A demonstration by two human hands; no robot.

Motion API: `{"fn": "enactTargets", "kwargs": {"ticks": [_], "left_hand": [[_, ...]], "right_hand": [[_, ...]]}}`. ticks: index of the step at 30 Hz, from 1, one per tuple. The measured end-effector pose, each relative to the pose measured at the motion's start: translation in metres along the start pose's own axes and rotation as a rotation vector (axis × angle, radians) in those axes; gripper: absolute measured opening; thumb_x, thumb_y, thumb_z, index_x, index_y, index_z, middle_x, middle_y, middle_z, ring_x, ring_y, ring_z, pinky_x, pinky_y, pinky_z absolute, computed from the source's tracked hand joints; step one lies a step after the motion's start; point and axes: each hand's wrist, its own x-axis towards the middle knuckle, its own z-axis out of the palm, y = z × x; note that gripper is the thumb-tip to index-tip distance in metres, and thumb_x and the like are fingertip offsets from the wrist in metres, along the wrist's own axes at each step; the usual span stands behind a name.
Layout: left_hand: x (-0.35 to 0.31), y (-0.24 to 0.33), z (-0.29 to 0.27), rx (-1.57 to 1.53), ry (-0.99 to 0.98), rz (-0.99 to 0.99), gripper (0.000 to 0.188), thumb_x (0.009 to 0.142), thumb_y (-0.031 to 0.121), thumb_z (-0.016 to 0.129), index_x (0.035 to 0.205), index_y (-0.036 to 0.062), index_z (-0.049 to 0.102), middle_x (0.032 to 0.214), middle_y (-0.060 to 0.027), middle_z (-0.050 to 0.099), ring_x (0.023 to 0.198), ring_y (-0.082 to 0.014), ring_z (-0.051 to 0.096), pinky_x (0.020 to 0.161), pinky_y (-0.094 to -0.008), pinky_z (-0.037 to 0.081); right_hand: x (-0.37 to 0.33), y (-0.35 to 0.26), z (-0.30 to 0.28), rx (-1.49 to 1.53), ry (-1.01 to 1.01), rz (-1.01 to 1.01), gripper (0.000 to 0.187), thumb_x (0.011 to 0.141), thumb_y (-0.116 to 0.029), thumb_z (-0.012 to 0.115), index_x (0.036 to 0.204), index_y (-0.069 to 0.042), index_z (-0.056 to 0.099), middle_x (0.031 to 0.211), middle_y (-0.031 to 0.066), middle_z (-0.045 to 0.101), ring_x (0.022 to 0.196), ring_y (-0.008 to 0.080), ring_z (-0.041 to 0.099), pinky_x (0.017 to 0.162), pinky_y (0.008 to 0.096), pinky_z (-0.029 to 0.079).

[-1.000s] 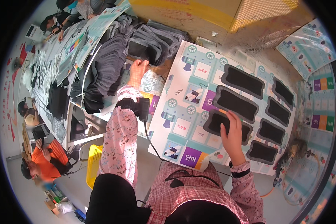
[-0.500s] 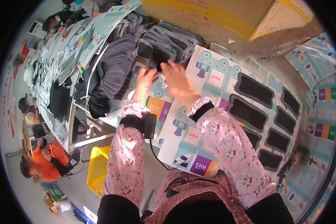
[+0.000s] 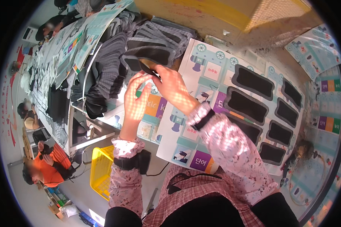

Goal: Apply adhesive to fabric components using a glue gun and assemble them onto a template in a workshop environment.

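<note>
Both of my hands are at the near edge of a pile of black fabric pieces with grey borders. Pinched in the fingertips of my right hand is the edge of one black fabric piece, bent up from the pile. My left hand is just beside it, fingers stretched toward that edge and thumb apart; whether its fingertips touch the piece is hidden. Several similar black pieces lie flat in rows on a printed board at my right.
A long bundle of grey-edged pieces leans on the left, by a white frame. A yellow basket stands below. Behind is a large cardboard box. People, including one in orange, are at the far left.
My right hand has moved left and toward me and now pinches a piece's edge, which has lifted and bent. My left hand has shifted left and nearer, its fingers spreading.
</note>
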Motion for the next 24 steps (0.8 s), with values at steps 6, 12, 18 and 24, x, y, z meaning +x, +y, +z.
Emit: {"fn": "enactTargets", "kwargs": {"ticks": [6,12,18,24], "left_hand": [[-0.004,-0.048,0.004,-1.071,0.263,-0.761,0.047,0.082,0.036,0.062,0.111,0.0018,0.047,0.117,-0.0145,0.05,0.109,-0.0257,0.05,0.096,-0.0386,0.039],[0.038,-0.062,0.0,-1.516,0.123,-0.687,0.093,0.077,0.074,0.037,0.133,-0.0011,0.035,0.141,-0.0165,0.033,0.129,-0.0341,0.032,0.107,-0.053,0.02],[0.097,-0.088,-0.007,-1.299,0.225,-0.588,0.082,0.081,0.066,0.04,0.129,-0.0019,0.037,0.137,-0.0215,0.035,0.129,-0.0406,0.028,0.106,-0.0576,0.019],[0.111,-0.073,-0.017,-1.095,0.127,-0.687,0.074,0.088,0.057,0.036,0.133,0.0,0.03,0.137,-0.0216,0.035,0.128,-0.0418,0.03,0.107,-0.0559,0.023]], "right_hand": [[0.009,0.021,-0.006,0.025,0.358,0.056,0.027,0.085,-0.021,0.06,0.091,0.005,0.056,0.072,0.0212,0.059,0.064,0.0304,0.06,0.057,0.0383,0.043],[-0.024,0.036,-0.032,0.097,0.113,0.565,0.031,0.081,-0.024,0.061,0.086,0.006,0.054,0.071,0.0166,0.055,0.066,0.0285,0.05,0.06,0.0391,0.041],[-0.073,0.05,-0.042,0.146,0.232,0.612,0.03,0.083,-0.024,0.063,0.082,0.005,0.054,0.064,0.0043,0.054,0.056,0.0119,0.045,0.051,0.0314,0.038],[-0.151,0.011,-0.067,0.479,0.206,0.621,0.028,0.085,-0.023,0.059,0.093,0.003,0.056,0.079,0.018,0.061,0.07,0.0289,0.058,0.066,0.0374,0.045]]}}
